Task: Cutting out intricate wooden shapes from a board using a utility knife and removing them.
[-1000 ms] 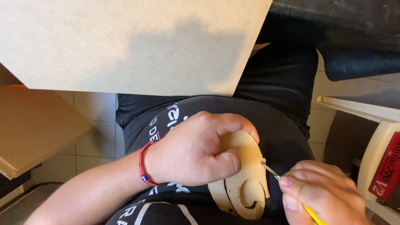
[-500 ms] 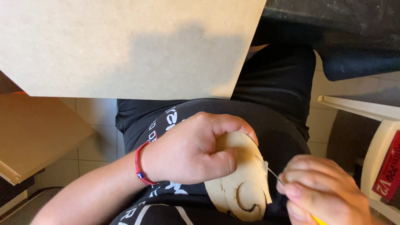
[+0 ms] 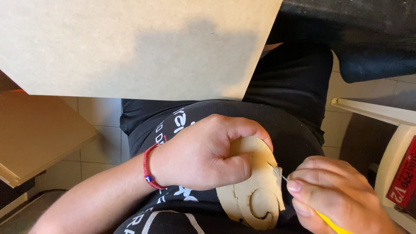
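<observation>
Head view: looking straight down at a seated person's lap; dark shirt with pale lettering, dark trousers.
Surface: large tan board fills the top and left of the view; its near edge runs just above the lap, its near right corner pointing toward the knees.
Floor: pale tiles show below the board's near edge, at left.
Left side: second tan panel lies lower, tilted, thin edge showing at its near corner.
Right side: white frame of some furniture; a red box leans inside it at the right edge. Dark fabric bulk at the top right corner.
Work piece: flat wooden cutout, pale, rounded, with a curled slot cut near its lower end; held over the lap, not resting on the board.
Left hand: grip closed round the cutout's upper part, thumb pressed across its face; red cord bracelet on the wrist.
Right hand: fingers pinched together on a thin tool with a yellow handle; the metal tip touches the cutout's right edge.
In the way: left hand hides the cutout's top; right-hand fingers hide most of the tool's shaft.
</observation>
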